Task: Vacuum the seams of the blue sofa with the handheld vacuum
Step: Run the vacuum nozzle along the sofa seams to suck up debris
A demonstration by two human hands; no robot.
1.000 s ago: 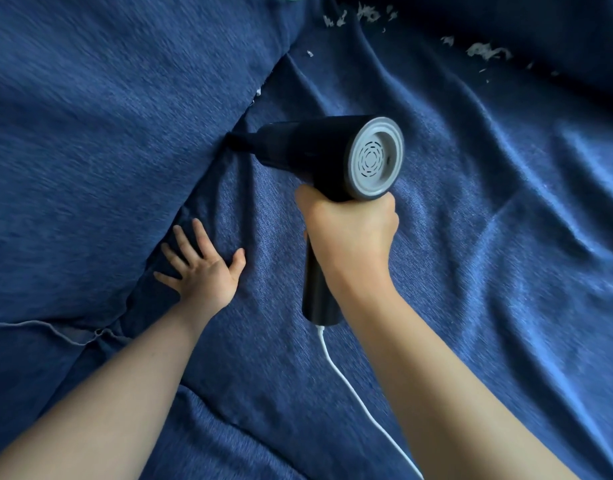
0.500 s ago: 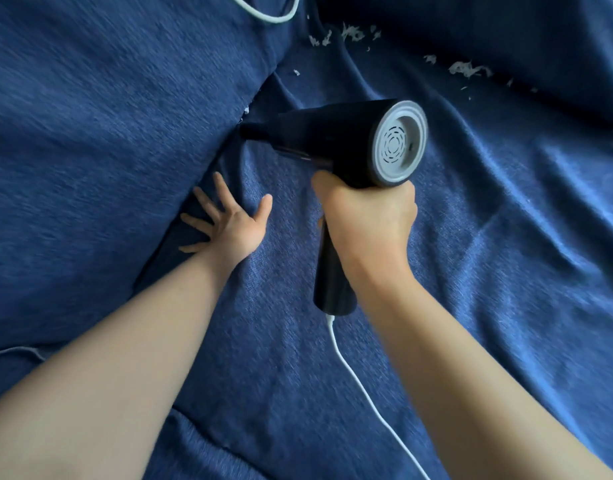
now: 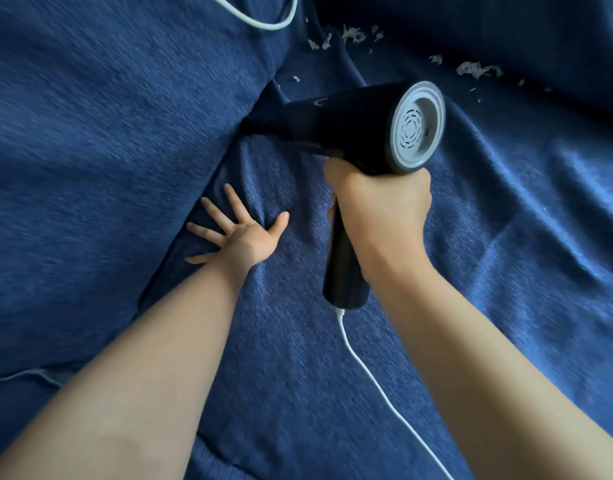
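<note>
- The right hand [image 3: 381, 206] holds the handheld vacuum [image 3: 353, 126] tight by its handle, nose poked into the seam [image 3: 249, 116] of the blue sofa [image 3: 90, 133].
- The vacuum has slid farther up the seam, toward the white crumbs [image 3: 478, 71] (still there).
- The left hand [image 3: 239, 233] has moved up too, lying flat with fingers spread, holding nothing.
- No writing can be read.

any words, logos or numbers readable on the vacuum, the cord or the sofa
None can be read.
Handheld vacuum: a faint pale curved mark on top of the black body, too small and blurred to tell whether it is a logo.
Grey rear cap: only vent slots, no lettering.
White cord and blue sofa: no text or labels visible.
</note>
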